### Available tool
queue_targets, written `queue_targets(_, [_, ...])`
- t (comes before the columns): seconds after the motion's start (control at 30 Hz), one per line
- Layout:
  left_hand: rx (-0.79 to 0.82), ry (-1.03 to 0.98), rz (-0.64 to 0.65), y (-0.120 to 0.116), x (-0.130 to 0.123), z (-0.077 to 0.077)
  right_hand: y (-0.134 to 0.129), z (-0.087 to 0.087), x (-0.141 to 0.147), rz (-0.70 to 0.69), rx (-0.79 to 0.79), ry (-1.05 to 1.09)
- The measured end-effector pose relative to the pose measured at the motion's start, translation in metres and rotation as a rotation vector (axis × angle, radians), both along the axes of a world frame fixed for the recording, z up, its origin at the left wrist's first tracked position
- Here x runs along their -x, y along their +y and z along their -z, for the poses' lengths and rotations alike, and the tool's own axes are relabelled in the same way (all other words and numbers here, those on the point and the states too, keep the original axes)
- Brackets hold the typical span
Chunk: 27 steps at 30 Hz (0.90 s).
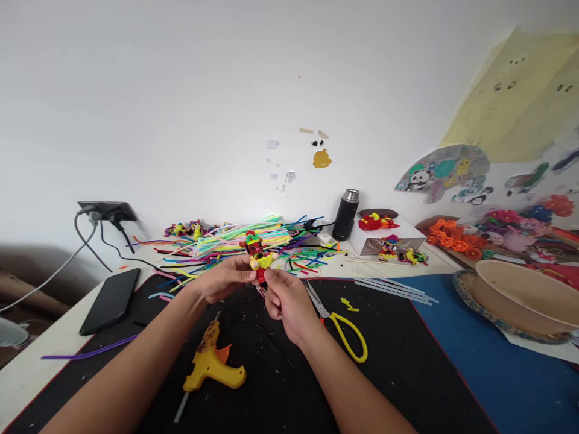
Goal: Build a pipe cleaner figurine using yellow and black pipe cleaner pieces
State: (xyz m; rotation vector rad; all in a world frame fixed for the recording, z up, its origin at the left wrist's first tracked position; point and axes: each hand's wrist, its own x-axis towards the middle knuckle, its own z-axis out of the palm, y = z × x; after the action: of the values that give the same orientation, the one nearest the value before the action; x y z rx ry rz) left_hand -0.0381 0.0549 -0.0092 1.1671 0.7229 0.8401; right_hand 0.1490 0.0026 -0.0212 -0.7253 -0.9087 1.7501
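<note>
A small pipe-cleaner figure (261, 260), red, yellow and green with a dark face, is held upright above the black mat. My left hand (228, 278) pinches its left side between thumb and fingers. At its red lower end, my right hand (287, 301) is closed on it with thumb and forefinger. Below my left hand lies a yellow glue gun (212, 364) with an orange trigger and a glue stick poking from its back. Scissors (337, 322) with yellow handles rest right of my right hand, beside a few short yellow pieces (349, 304).
Heaps of coloured pipe cleaners (244, 238) lie along the wall. A black phone (111, 301) is at the left. Behind on the right stand a black bottle (346, 214) and a white box (362, 244) with finished figures. Glue sticks (398, 289) and a large bowl (529, 295) are farther right.
</note>
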Motion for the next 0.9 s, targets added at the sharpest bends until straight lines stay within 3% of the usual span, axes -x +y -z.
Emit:
queue_targets(0.4, [-0.037, 0.001, -0.119, 0.0, 0.0, -0.004, 0.0, -0.004, -0.003, 0.009, -0.015, 0.015])
queue_targets(0.9, [-0.094, 0.099, -0.11, -0.005, -0.003, -0.016, -0.001, -0.001, -0.001, 0.016, 0.004, -0.01])
